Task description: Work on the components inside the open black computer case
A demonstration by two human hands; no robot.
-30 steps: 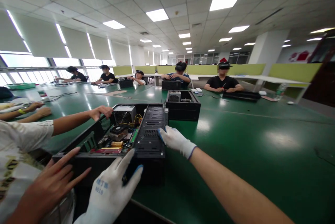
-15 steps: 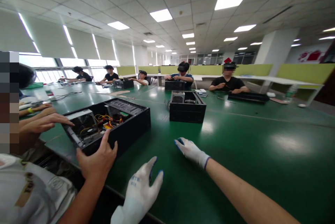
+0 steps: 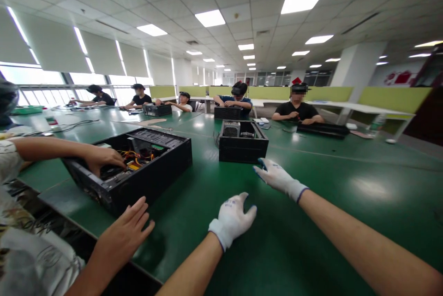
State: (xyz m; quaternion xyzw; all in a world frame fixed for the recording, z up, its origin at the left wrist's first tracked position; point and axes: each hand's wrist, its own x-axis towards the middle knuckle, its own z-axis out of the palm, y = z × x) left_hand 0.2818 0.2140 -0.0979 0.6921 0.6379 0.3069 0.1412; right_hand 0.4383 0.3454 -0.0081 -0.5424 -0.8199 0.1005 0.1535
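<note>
My left hand (image 3: 234,215), in a white glove with blue fingertips, is over the green table (image 3: 294,250), thumb and fingers apart, holding nothing. Farther forward and to the right, my right hand (image 3: 278,177), gloved the same way, has its fingers apart and nothing in them. It is just in front of the lower right corner of a small black computer case (image 3: 243,149), whose open top shows a power supply (image 3: 231,130). A gap shows between that hand's fingertips and the case front.
At the left, a co-worker's hand (image 3: 105,160) reaches into a larger open black case (image 3: 155,167) with coloured wires; the other hand (image 3: 126,236) is beside it, near my left hand. More people sit across the table, with a bottle (image 3: 377,123) at the far right.
Both my hands have moved forward and to the right, towards the small case. The co-worker's far hand has gone inside the large case, and the near hand has come off its edge.
</note>
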